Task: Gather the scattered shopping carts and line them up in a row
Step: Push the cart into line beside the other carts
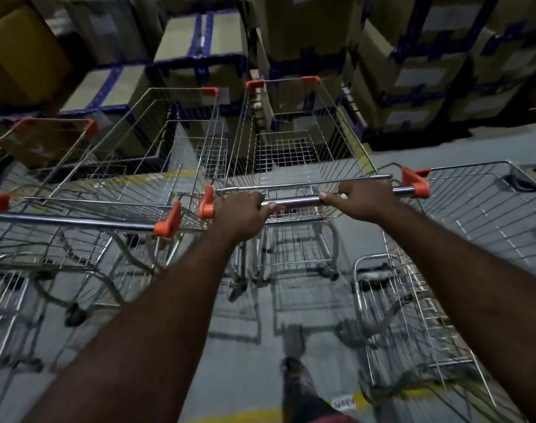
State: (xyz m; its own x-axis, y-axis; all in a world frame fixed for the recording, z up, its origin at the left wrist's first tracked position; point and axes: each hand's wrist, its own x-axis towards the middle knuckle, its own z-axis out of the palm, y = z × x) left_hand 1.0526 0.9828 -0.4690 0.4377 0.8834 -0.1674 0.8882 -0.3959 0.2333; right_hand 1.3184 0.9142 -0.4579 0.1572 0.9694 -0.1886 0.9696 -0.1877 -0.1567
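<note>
A wire shopping cart [294, 138] with orange corner caps stands straight ahead, its nose close to the stacked boxes. My left hand [240, 215] grips the left part of its chrome handle bar [297, 203], and my right hand [362, 198] grips the right part. A second cart [144, 148] stands beside it on the left, and a third cart [44, 141] stands further left. Another cart [480, 215] stands on the right at an angle to the others.
Stacks of cardboard boxes [413, 62] with blue strapping fill the whole far side. The floor [239, 346] is grey with yellow line markings near the bottom edge. A foot [297, 380] shows below the arms.
</note>
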